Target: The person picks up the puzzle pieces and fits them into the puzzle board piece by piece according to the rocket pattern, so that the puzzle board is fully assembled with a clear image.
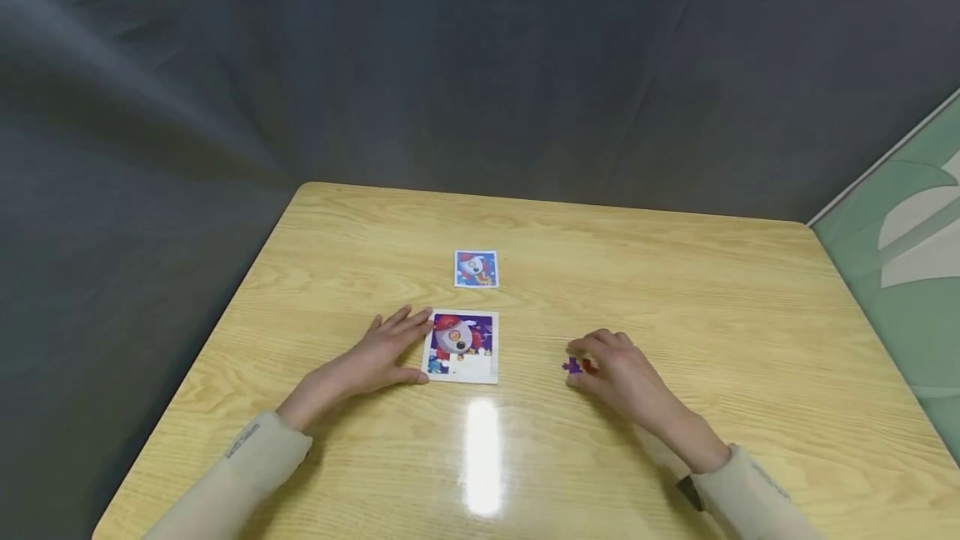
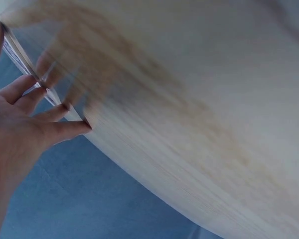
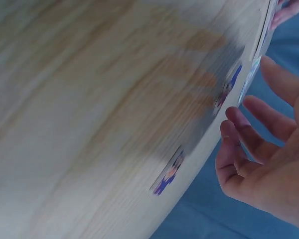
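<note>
My left hand [image 1: 380, 354] lies along the left edge of a square jigsaw puzzle [image 1: 457, 340] in a white frame. Its spread fingers and thumb touch that edge. The puzzle shows a rocket on purple, with a bare white area at the lower right. Over loose puzzle pieces on the table hovers my right hand [image 1: 626, 373], fingers loosely bent and thumb apart. A purple piece [image 1: 572, 366] shows between its thumb and fingertips, with a red bit beside it. In the right wrist view, one piece [image 3: 169, 172] lies flat on the table, apart from the fingers.
Behind the puzzle lies a small reference picture card [image 1: 476, 269] with the rocket image. The wooden table [image 1: 675, 273] has a glossy surface with a bright reflection at the front. A dark curtain [image 1: 480, 65] hangs behind, and a green patterned panel [image 1: 900, 273] stands at the right.
</note>
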`<move>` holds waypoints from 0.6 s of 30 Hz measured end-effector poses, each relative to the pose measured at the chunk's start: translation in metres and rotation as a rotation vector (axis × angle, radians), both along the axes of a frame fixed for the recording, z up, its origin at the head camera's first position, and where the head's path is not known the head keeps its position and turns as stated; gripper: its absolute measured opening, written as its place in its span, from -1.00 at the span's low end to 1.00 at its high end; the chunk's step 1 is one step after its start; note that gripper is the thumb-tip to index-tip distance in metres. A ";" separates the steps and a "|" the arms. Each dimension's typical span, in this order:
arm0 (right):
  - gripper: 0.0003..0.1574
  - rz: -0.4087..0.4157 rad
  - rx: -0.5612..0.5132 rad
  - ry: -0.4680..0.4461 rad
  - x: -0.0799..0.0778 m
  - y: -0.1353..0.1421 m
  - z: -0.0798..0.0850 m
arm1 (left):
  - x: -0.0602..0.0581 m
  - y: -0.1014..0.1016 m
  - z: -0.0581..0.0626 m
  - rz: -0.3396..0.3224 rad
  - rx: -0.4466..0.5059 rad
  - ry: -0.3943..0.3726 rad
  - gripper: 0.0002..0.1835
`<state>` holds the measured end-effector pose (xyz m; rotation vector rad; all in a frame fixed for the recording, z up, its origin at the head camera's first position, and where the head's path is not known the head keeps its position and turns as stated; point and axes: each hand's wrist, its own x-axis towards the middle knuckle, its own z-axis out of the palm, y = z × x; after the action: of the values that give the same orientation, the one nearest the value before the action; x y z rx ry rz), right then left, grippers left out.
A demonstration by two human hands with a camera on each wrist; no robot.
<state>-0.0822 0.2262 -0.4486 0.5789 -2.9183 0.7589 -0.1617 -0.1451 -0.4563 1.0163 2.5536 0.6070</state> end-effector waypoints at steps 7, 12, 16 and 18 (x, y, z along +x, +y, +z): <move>-0.50 -0.003 0.020 -0.004 0.001 0.011 -0.004 | -0.001 0.001 0.000 0.002 -0.003 0.004 -0.12; -0.55 -0.013 -0.034 -0.007 0.004 0.012 -0.008 | 0.000 0.001 0.000 0.002 -0.008 0.006 -0.12; -0.60 -0.030 -0.054 -0.005 0.004 0.010 -0.009 | 0.000 0.001 0.001 0.005 -0.006 0.010 -0.13; -0.61 -0.037 -0.045 -0.004 0.004 0.009 -0.010 | 0.000 0.001 0.002 0.005 -0.004 0.009 -0.13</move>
<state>-0.0779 0.2356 -0.4582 0.5186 -2.8985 0.8193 -0.1614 -0.1438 -0.4546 1.0139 2.5653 0.5992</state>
